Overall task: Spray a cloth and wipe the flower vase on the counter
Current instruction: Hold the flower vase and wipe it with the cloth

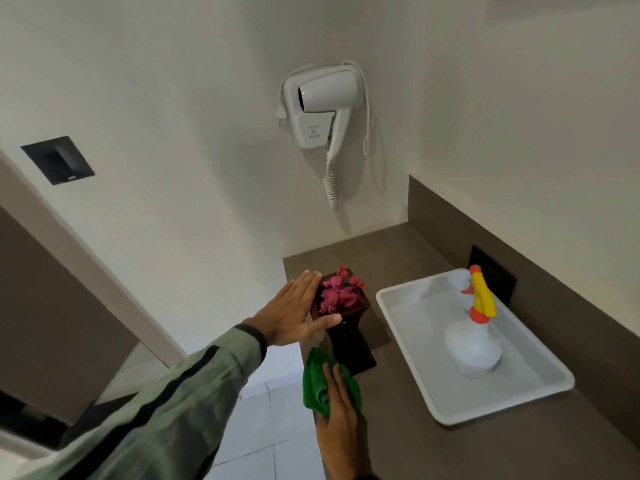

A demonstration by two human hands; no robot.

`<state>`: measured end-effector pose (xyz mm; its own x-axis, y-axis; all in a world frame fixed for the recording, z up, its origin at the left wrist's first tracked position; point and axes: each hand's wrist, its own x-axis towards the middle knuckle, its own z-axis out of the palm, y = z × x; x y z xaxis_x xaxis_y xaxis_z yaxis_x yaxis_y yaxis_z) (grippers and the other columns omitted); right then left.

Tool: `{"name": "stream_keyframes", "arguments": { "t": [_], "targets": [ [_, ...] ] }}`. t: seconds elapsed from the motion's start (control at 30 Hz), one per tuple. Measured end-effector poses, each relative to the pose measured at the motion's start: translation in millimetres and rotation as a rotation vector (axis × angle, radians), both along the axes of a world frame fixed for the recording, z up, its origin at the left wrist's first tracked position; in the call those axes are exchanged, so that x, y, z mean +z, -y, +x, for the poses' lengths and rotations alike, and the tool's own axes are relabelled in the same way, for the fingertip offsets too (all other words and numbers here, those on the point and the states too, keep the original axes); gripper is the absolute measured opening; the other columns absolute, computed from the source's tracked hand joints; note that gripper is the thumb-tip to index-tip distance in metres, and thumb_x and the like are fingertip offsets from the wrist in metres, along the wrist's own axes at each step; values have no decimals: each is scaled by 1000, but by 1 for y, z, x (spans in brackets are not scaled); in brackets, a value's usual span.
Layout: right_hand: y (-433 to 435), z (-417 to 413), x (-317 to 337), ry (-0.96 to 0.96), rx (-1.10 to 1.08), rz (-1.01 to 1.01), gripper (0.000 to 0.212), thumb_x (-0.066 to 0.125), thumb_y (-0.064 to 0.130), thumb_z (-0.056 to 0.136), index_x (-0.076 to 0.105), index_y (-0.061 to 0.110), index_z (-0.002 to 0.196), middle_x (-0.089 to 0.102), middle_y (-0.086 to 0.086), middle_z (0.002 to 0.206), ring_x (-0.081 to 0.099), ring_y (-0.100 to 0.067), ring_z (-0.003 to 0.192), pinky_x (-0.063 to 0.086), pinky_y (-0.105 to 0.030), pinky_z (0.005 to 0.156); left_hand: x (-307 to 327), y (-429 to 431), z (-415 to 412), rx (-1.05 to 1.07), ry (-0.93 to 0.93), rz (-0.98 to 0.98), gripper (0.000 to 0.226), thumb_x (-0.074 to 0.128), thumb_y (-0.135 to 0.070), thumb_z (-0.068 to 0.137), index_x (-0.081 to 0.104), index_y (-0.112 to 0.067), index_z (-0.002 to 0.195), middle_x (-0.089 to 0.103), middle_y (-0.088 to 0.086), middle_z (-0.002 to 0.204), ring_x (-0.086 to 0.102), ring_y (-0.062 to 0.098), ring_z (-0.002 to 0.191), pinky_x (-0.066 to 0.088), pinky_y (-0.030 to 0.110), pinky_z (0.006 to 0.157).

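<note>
left hand reaching far, flat, fingers extended, thumb spread. right hand near, palm down, fingers together.

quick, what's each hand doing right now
Left hand: open, fingers spread, cupped against the top of the flower vase.
Right hand: pressing the green cloth at the vase's base.

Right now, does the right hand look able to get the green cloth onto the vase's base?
Probably yes. The right hand presses the green cloth on the counter just in front of the dark vase, with nothing between them; the left hand touches only its top.
</note>
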<state>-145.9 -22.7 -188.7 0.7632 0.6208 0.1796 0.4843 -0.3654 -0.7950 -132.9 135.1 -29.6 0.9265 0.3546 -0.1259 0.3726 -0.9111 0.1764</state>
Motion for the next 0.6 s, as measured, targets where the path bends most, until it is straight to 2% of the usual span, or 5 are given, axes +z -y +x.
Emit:
{"name": "stream_keyframes", "arguments": {
  "t": [0.13,0.2,0.3,0.37,0.6],
  "targets": [
    [15,18,20,26,-345,221,49,64,8,85,49,-9,128,57,-30,127,53,-36,118,33,-22,108,-4,0,0,10,15,-16,100,25,-80,83,-4,-15,153,0,10,164,-7,19,150,1,44,123],
    [11,36,43,5,-434,294,58,67,5,82,44,-6,134,57,-27,129,54,-35,118,36,-29,109,-5,-1,0,11,22,-17,100,25,-80,83,-4,-15,153,0,9,164,-7,18,150,1,43,123],
    [-14,47,67,-241,-445,375,66,65,2,85,32,3,143,55,-22,133,57,-36,116,46,-40,98,-7,-3,0,8,18,-14,101,24,-81,82,-3,-15,153,1,10,164,-6,19,151,2,44,123],
    [-30,43,73,-341,-412,401,64,59,2,89,27,4,145,54,-21,135,56,-36,119,48,-49,99,-7,-5,1,5,20,-11,101,23,-82,81,-3,-16,153,1,9,164,-5,19,151,3,44,123],
    [-42,23,64,-312,-382,379,73,59,2,89,15,6,148,33,-22,151,40,-36,135,40,-52,107,-9,-6,1,12,35,-25,102,22,-84,79,-2,-18,153,2,8,164,-4,18,151,1,40,122]
  ]
}}
